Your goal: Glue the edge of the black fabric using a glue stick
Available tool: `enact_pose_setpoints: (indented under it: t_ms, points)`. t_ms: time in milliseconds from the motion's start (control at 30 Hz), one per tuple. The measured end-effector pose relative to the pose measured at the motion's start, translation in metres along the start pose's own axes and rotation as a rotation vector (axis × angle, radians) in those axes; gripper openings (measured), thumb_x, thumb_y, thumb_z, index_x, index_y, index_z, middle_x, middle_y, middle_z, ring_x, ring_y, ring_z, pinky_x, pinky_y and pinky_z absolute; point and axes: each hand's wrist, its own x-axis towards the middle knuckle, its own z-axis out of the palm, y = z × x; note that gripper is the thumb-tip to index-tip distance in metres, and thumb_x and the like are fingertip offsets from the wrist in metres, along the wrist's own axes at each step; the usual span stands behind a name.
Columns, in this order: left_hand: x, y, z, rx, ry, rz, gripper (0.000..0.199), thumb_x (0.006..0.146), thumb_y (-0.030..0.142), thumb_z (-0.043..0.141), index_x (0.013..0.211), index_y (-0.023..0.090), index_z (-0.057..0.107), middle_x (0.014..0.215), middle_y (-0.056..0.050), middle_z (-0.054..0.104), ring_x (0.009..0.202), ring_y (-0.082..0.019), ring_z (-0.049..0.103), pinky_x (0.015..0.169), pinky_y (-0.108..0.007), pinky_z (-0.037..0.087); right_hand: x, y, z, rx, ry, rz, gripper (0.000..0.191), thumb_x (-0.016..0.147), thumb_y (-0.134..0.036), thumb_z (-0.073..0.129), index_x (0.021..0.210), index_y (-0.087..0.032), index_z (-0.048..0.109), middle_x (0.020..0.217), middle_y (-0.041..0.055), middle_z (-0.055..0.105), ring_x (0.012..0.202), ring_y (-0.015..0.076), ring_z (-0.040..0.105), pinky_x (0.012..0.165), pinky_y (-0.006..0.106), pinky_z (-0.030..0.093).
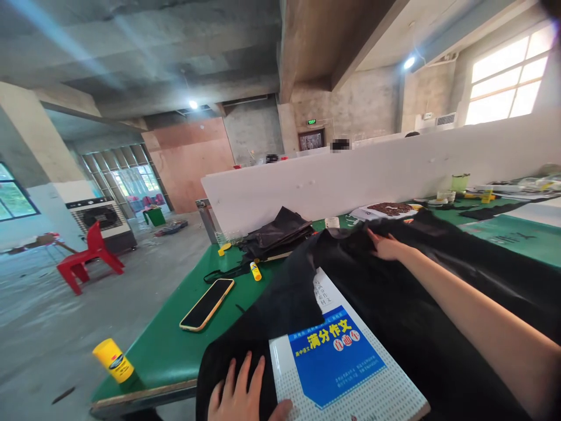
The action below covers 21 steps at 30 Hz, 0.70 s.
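Observation:
A blue-and-white book (339,356) with yellow Chinese characters lies on a large sheet of black, leathery material (421,327). A torn-edged black flap (289,292) covers part of its upper left. My left hand (241,389) rests with fingers spread on the black material, its thumb at the book's lower left edge. Farther off, my right hand (388,245) reaches over the sheet and has its fingers closed on the sheet's far part; the fingertips are partly hidden.
On the green table (175,351) are a phone (207,304), a large glue stick (113,360), a small glue stick (255,271) and a pile of black pieces (280,231). A white partition (333,181) stands behind. A red chair (90,257) is on the floor at left.

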Motion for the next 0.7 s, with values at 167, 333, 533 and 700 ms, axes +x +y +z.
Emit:
enact_pose_setpoints:
  t_ms: [167,333,533,700]
  points:
    - [0.014,-0.011,-0.002,0.069,0.208,0.084,0.049,0.091,0.041,0.025,0.125,0.023,0.054,0.129,-0.008,0.054,0.116,-0.032,0.049,0.089,-0.048,0.043,-0.041,-0.036,-0.006,0.075,-0.081,-0.057,0.049,0.086,-0.027,0.04,0.128,-0.002,0.041,0.102,0.0224,0.063,0.099,0.0293,0.058,0.092,0.046,0.037]
    - [0.061,-0.016,-0.024,-0.019,0.293,0.308,0.045,0.093,0.035,0.025,0.122,0.018,0.055,0.125,-0.008,0.056,0.118,-0.025,0.048,0.099,-0.042,0.038,-0.122,-0.076,-0.034,0.423,-0.232,-0.21,0.04,0.09,-0.05,0.034,0.081,-0.021,0.059,0.074,0.0037,0.067,0.062,0.016,0.062,0.059,0.025,0.044]
    - [0.153,-0.033,-0.05,-0.411,0.381,0.374,0.06,0.09,0.04,0.034,0.142,0.015,0.017,0.149,-0.01,0.023,0.135,-0.019,0.024,0.109,-0.033,0.025,-0.195,-0.072,-0.011,0.569,-0.494,0.062,0.059,0.079,-0.072,0.035,0.056,-0.019,0.051,0.044,0.0046,0.056,0.034,0.0157,0.05,0.038,0.026,0.035]
    - [0.188,-0.053,-0.054,-0.413,0.51,0.02,0.064,0.087,0.032,0.038,0.136,-0.005,0.019,0.141,-0.029,0.029,0.133,-0.032,0.026,0.107,-0.046,0.025,-0.219,-0.071,0.017,0.974,-0.593,0.089,0.057,0.079,-0.07,0.041,0.07,-0.016,0.057,0.058,0.002,0.062,0.045,0.0125,0.054,0.041,0.021,0.036]
